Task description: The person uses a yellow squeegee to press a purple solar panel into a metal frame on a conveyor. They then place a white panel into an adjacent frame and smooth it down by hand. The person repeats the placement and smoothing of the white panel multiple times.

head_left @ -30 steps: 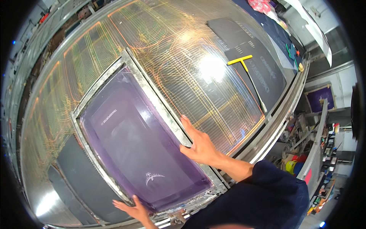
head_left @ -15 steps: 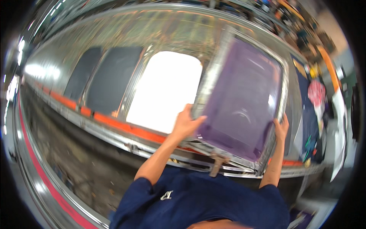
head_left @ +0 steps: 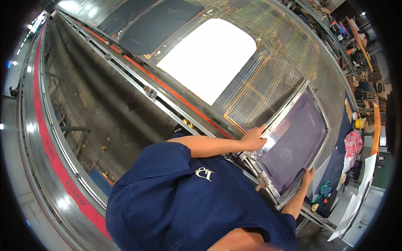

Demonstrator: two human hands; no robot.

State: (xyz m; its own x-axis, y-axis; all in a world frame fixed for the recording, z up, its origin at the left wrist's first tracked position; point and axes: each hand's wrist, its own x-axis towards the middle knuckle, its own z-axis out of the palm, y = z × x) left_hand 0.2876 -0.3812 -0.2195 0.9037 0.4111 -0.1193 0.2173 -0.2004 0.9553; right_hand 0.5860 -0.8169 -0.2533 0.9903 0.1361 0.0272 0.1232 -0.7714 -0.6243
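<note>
A screen-printing frame point(head_left: 296, 136) with a purple mesh and a worn, pale rim is between my hands, at the right end of a long printing table. My left hand point(head_left: 253, 139) grips its left edge, thumb over the rim. On the opposite edge, lower right, my right hand point(head_left: 309, 175) has its fingers curled round the rim. A metal clamp point(head_left: 262, 181) sits on the frame's near side, by my shirt. Left of the frame, a white rounded panel point(head_left: 209, 60) lies flat on the table, with a strip of grid-marked tabletop point(head_left: 255, 90) between them.
Dark panels point(head_left: 159, 25) lie farther left along the table. A metal rail point(head_left: 125, 71) with an orange strip runs along its near edge. Right of the frame are a pink plastic bag point(head_left: 354, 142), a yellow roll point(head_left: 360, 123) and white sheets point(head_left: 356, 196). Another red-striped table point(head_left: 54, 163) stands left.
The frame has moved right, away from the white panel, and gridded tabletop now shows between them. Both hands have stayed on its edges. My view has turned.
</note>
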